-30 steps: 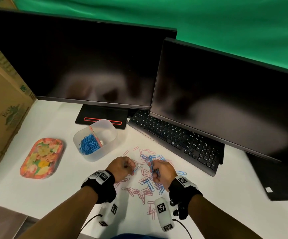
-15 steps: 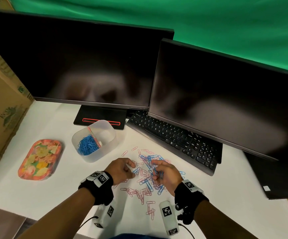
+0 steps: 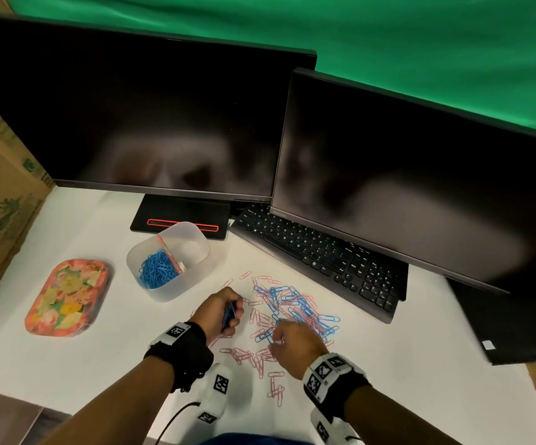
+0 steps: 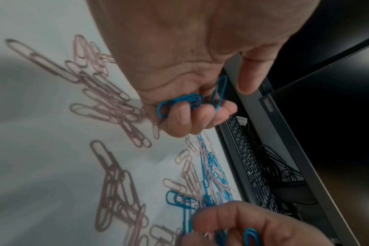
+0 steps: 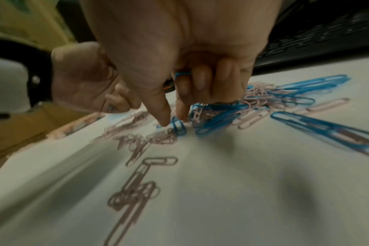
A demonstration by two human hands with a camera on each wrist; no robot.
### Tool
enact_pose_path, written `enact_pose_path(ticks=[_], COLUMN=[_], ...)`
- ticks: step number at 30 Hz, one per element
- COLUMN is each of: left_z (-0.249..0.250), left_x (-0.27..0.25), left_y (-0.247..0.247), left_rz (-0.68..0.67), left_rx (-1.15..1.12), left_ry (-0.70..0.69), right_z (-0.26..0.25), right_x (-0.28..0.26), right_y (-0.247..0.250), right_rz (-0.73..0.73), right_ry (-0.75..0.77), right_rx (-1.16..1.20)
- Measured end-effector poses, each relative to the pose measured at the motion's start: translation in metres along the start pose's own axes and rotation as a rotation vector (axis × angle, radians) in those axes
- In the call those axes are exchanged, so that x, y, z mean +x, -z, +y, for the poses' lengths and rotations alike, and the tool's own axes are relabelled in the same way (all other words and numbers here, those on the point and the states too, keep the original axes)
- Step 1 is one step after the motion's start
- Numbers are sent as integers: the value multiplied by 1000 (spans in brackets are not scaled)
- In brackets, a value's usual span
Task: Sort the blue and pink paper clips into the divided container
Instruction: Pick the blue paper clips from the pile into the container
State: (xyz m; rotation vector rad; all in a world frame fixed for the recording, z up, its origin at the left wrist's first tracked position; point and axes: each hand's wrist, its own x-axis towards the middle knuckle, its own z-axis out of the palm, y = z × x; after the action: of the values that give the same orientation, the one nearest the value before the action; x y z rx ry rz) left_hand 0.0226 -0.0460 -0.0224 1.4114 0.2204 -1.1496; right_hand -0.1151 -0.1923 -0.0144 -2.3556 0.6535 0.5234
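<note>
Pinching one blue clip (image 5: 178,128) cleanly with right hand (image 3: 295,343), thumb and forefinger low, avoiding tangled pink ones (image 3: 262,319). Left hand (image 3: 220,311) curled round a blue bundle (image 4: 180,103). Thin, glossy wire loops, scattered between and beyond both hands; divided container (image 3: 193,281) beyond left hand, blue heap inside.

"ECO" – cardboard box (image 3: 2,200), partly legible

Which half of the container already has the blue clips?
The left half of the container, toward the floral tray: it holds a heap of blue clips. The right half shows no blue.
</note>
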Motion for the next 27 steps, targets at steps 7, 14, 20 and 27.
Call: enact_pose_path(ticks=[7, 14, 20, 27], left_z=[-6, -6, 19, 81], left_x=[-4, -7, -21, -47], left_y=[-12, -17, -3, 61], left_rz=[43, 32, 64, 291], left_rx=[152, 196, -81, -307], left_ry=[-14, 13, -9, -199], right_z=[-13, -13, -43, -144], right_x=[8, 3, 11, 48], right_y=[-3, 3, 26, 51], right_rz=[-34, -73, -163, -343], right_ry=[-56, -62, -115, -7], right_rx=[-215, -72, 560, 920])
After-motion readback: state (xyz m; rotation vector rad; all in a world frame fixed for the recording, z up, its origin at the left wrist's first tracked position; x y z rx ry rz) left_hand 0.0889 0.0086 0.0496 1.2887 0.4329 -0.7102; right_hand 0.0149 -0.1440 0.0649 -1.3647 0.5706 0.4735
